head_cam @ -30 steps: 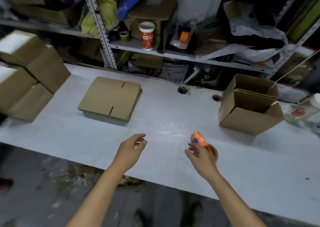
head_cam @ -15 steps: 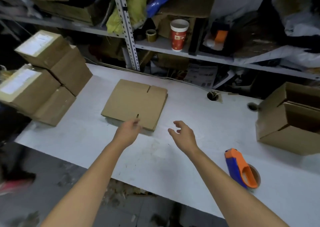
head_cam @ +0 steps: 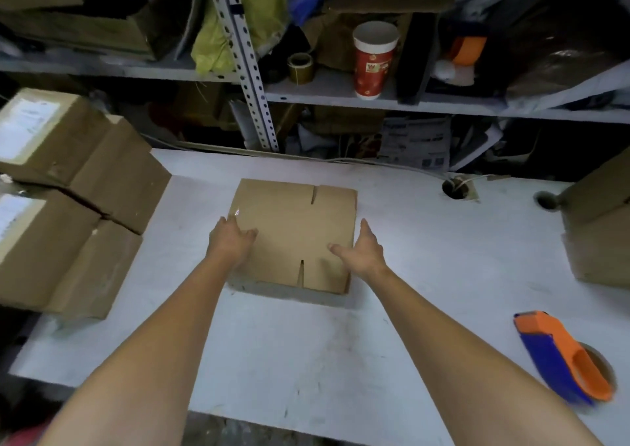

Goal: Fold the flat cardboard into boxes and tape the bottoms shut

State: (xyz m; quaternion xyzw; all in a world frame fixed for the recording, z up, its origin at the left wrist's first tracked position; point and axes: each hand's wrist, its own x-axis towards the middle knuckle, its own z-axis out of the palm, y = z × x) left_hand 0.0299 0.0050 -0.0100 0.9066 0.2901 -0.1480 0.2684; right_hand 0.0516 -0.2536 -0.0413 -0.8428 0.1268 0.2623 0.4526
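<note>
A small stack of flat cardboard (head_cam: 293, 227) lies in the middle of the white table (head_cam: 306, 360). My left hand (head_cam: 229, 241) rests on the stack's left edge, fingers spread over the top sheet. My right hand (head_cam: 362, 251) lies at the stack's right edge, thumb on the cardboard and fingers along the side. Neither hand has lifted anything. An orange and blue tape dispenser (head_cam: 562, 357) lies on the table at the near right, apart from both hands. A folded box (head_cam: 600, 227) stands at the right edge of the view.
Several sealed boxes (head_cam: 68, 190) with white labels are stacked at the left end of the table. Behind the table a metal shelf (head_cam: 341, 97) holds a red paper cup (head_cam: 373, 60), a tape roll (head_cam: 300, 65) and bags. Two cable holes (head_cam: 455, 188) pierce the tabletop.
My right hand let go of the tape dispenser, which now lies on the table. Both hands reached forward and left onto the flat cardboard stack, and the view turned with them.
</note>
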